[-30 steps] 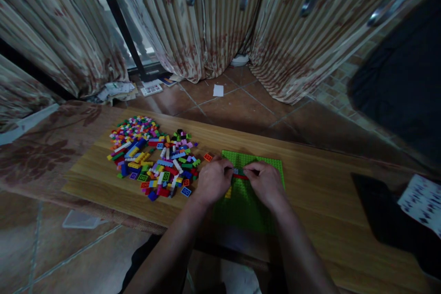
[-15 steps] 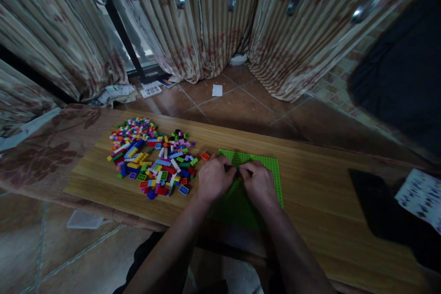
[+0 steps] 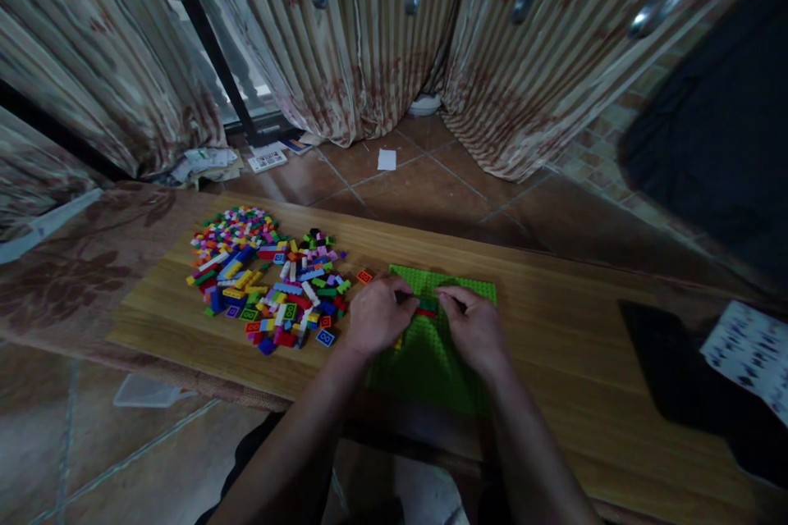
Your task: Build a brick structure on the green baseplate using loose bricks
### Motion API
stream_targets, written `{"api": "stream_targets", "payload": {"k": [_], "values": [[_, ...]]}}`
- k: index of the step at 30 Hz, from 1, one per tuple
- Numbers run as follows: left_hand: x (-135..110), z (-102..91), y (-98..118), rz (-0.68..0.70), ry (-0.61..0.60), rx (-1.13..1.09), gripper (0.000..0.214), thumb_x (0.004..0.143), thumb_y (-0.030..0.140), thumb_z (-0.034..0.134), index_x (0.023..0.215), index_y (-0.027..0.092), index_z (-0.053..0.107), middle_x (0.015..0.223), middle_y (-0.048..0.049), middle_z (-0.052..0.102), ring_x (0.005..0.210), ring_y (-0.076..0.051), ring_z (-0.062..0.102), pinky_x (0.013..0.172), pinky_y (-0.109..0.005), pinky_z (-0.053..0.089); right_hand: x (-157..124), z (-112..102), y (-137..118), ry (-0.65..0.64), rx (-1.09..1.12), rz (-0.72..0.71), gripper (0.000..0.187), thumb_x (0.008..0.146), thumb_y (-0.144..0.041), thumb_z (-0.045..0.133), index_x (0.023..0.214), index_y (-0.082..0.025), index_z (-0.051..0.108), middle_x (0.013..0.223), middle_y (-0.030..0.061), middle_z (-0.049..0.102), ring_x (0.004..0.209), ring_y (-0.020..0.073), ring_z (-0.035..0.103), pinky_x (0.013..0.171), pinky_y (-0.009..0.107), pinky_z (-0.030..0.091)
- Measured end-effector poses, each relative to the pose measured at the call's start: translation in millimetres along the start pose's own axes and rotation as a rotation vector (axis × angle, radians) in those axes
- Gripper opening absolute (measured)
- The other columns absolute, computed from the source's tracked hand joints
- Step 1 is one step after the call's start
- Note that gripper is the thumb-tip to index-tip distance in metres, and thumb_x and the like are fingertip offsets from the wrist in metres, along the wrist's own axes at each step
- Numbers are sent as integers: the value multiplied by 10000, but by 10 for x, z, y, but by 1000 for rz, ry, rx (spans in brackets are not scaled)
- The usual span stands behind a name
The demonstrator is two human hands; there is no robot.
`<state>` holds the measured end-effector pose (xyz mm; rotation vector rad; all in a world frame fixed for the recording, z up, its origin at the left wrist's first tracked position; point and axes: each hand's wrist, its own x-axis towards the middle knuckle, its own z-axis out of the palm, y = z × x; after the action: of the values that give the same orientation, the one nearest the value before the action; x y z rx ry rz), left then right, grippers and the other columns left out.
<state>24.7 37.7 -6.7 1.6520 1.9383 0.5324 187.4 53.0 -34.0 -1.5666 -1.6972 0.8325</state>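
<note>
A green baseplate [image 3: 443,381] lies on the wooden board between my forearms. Near its far middle sit a dark green brick [image 3: 426,304] and a red brick [image 3: 427,313], one against the other. My left hand [image 3: 378,316] is closed, with its fingertips at the left end of these bricks. Just right of them, my right hand [image 3: 475,326] has thumb and forefinger pinched together, a little apart from the bricks. Whether anything small is in that pinch is hidden. A bit of a yellow brick [image 3: 398,342] shows beside my left hand.
Left of the baseplate lies a large pile of mixed bricks [image 3: 264,279]. One orange brick [image 3: 364,276] sits apart near the plate's far left corner. At the right are a black flat object [image 3: 658,369] and a patterned white sheet [image 3: 748,353].
My right hand has drawn slightly right, away from my left, so the green and red bricks between them now show. The view has shifted slightly.
</note>
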Motion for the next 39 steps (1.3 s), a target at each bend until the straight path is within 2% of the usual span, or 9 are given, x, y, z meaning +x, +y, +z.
{"api": "stream_targets", "payload": {"k": [5, 10, 14, 19, 23, 27, 31, 35, 39], "values": [[22, -22, -48, 68, -9, -84, 220, 873, 335, 542, 861, 236, 738, 827, -19, 733, 721, -171, 645, 671, -272, 443, -54, -37, -9, 43, 22, -7, 291, 859, -371, 524, 900, -201, 757, 933, 87, 757, 861, 237, 691, 816, 384, 516], [33, -77, -95, 117, 90, -228, 227, 893, 310, 524, 803, 205, 704, 780, -15, 703, 705, -152, 618, 659, -250, 425, -81, -101, -31, 144, 82, -28, 293, 877, -390, 537, 915, -194, 750, 947, 87, 751, 874, 226, 691, 822, 379, 523], [33, -183, -134, 149, 259, -423, 301, 928, 347, 494, 744, 172, 657, 677, 3, 626, 636, -125, 560, 610, -240, 388, -84, -126, -76, 257, 140, -69, 294, 892, -388, 538, 957, -186, 741, 896, 72, 750, 820, 202, 689, 780, 355, 531], [27, -375, -242, 61, 542, -815, 398, 917, 482, 510, 723, 163, 650, 639, -3, 581, 554, -100, 486, 523, -230, 358, -133, -48, -185, 327, 201, -111, 264, 862, -382, 609, 995, -194, 740, 864, 52, 750, 757, 183, 687, 727, 329, 540], [5, -611, -400, -11, 755, -1128, 415, 870, 516, 580, 670, 159, 645, 574, 5, 533, 496, -78, 429, 469, -209, 319, -270, 154, -349, 235, 163, -235, 180, 854, -346, 650, 939, -219, 745, 807, 31, 749, 682, 169, 678, 663, 301, 545], [-30, -861, -601, -127, 934, -1398, 381, 806, 497, 664, 654, 150, 626, 589, 14, 531, 500, -61, 437, 456, -180, 314, -479, 448, -532, -39, 67, -503, 167, 921, -235, 562, 961, -227, 723, 844, 40, 740, 769, 172, 683, 725, 303, 543], [-69, -1016, -776, -201, 938, -1577, 348, 765, 464, 708, 677, 138, 623, 587, 29, 532, 463, -34, 416, 440, -158, 300, -651, 736, -663, -180, -101, -630, 153, 915, -245, 579, 1009, -206, 694, 894, 69, 713, 861, 217, 649, 790, 361, 522], [-109, -1097, -889, -235, 972, -1676, 301, 763, 409, 717, 692, 131, 626, 597, 33, 563, 454, -29, 423, 437, -157, 310, -706, 937, -715, -227, -250, -619, 220, 884, -264, 626, 1087, -184, 653, 977, 93, 690, 931, 260, 608, 829, 416, 500], [-150, -1164, -965, -244, 991, -1690, 266, 777, 370, 705, 697, 129, 630, 581, 39, 554, 451, -30, 427, 436, -166, 310, -664, 1041, -680, -231, -317, -618, 155, 901, -203, 579, 1033, -179, 656, 932, 82, 677, 899, 252, 590, 820, 415, 486]]}}
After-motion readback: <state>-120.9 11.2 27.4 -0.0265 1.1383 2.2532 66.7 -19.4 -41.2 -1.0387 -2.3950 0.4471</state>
